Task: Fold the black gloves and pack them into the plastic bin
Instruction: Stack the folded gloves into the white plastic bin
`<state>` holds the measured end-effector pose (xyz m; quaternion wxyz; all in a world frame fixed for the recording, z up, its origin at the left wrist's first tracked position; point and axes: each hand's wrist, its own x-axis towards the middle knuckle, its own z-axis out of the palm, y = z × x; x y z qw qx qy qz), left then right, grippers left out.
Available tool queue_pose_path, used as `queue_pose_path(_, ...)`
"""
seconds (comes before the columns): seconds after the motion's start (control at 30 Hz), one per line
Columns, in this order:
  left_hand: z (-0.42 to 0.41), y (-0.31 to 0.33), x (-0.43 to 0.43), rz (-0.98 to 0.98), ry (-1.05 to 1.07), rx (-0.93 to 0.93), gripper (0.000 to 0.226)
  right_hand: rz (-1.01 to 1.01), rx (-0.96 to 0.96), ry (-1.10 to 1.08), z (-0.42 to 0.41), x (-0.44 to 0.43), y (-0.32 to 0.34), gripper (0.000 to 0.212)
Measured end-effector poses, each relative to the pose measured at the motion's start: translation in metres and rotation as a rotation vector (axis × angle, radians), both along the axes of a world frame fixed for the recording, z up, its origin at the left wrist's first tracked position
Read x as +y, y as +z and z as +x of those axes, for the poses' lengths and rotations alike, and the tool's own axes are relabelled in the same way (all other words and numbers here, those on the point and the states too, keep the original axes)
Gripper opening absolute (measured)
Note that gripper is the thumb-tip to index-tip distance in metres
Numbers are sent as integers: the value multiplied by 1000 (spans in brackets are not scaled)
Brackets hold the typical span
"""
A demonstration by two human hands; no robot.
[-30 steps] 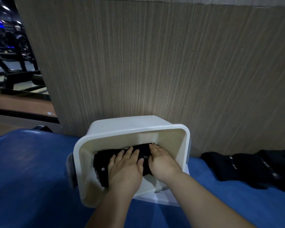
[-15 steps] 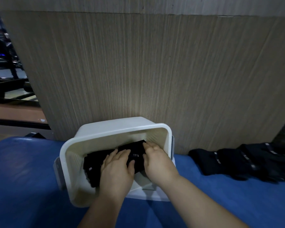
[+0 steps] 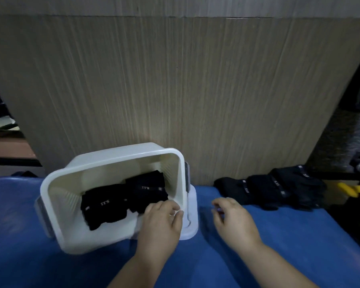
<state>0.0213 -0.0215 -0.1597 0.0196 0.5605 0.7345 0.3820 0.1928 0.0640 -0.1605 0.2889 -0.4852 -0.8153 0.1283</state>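
While two folded bundles (image 3: 104,204) already lie side by side inside the plastic bin (image 3: 56,183), the step in hand looks to be fetching the next glove, and doing that well starts with the container. The bin is tipped with its mouth toward the person on the blue pad (image 3: 279,252), its back near the wood-grain panel (image 3: 175,90); I judge it could rock if nudged.

The left hand (image 3: 160,223) hangs over the near right rim, fingers loosely bent and gripping nothing. Its fingertips are just beside the right-hand bundle, and I cannot tell whether they touch the fabric. It would serve best as a brace on that rim, clear of the folds so they do not spring open.

The right hand (image 3: 235,221) hovers over the pad between bin and pile, fingers relaxed, slightly curled, empty. Its sensible target is the nearest of the loose black gloves (image 3: 268,190), which lie overlapped in a row along the panel. Because they overlap, a pinch at the nearest cuff alone should lift one glove without dragging its neighbours. Then flatten it on the bare pad, fold it to match the packed bundles, and set it into the room left in the bin.
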Motion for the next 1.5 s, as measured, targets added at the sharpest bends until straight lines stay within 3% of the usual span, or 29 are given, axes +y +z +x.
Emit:
queue_pose_path(0.2,47,-17,26,-137,-166,-154,11,-21,-75,-112,38,15,-13,37)
queue_pose_path(0.4,78,-10,62,-214,-206,-149,25,-108,-102,-187,55,27,-22,52)
queue_pose_path(0.63,99,-6,107,-421,-149,-212,40,-184,-126,-182,58,39,-28,54)
queue_pose_path(1.13,105,-4,153,-513,-25,-528,72,-177,-134,-171,58,47,-32,57)
queue_pose_path(1.3,106,1,147,-515,-50,-607,61,-161,-82,-149,59,44,-30,53)
queue_pose_path(1.4,104,2,137,-479,-66,-696,8,-91,13,-158,59,42,-28,40)
queue_pose_path(1.43,104,1,135,-451,-60,-728,18,-53,43,-163,59,41,-26,35)
queue_pose_path(1.5,100,2,125,-431,-71,-777,7,28,105,-177,59,39,-24,26)
